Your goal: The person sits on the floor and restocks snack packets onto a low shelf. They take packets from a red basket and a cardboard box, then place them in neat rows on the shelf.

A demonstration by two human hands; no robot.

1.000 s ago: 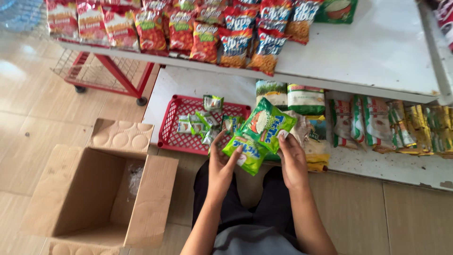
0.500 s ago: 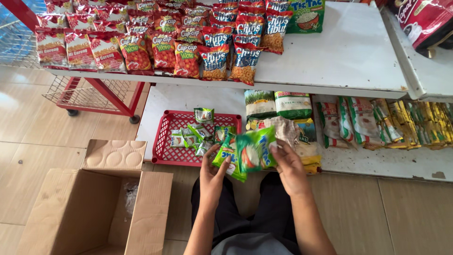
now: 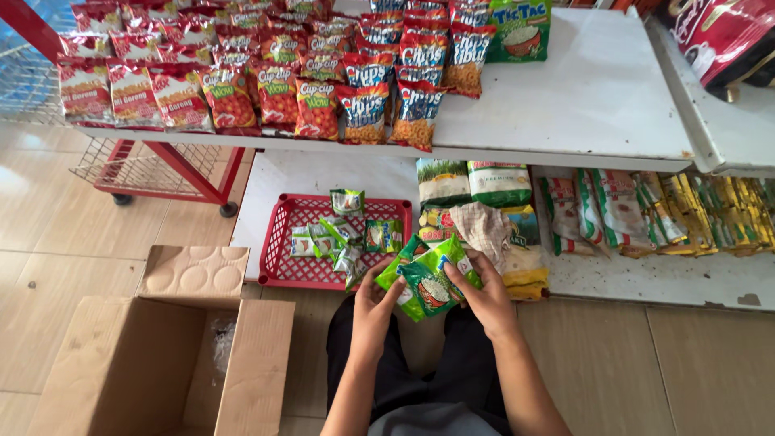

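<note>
A bunch of green snack packets [image 3: 428, 278] sits between both my hands, just above my lap. My left hand [image 3: 373, 303] grips its left end and my right hand [image 3: 484, 295] grips its right side. A red plastic basket [image 3: 278, 262] lies just left of the packets on the low white shelf, with a few small green packets [image 3: 347, 234] loose inside it. A crumpled checked cloth [image 3: 484, 226] rests on stacked packets right behind my right hand.
An open cardboard box [image 3: 145, 363] stands on the tiled floor at my left. The upper white shelf [image 3: 581, 97] carries rows of red snack bags [image 3: 274, 81]. More packets [image 3: 646, 210] line the lower shelf at right. A red wire rack [image 3: 153, 173] stands far left.
The view has tilted up, showing more of the upper shelf. My hands have brought the green packets slightly down and nearer to my lap.
</note>
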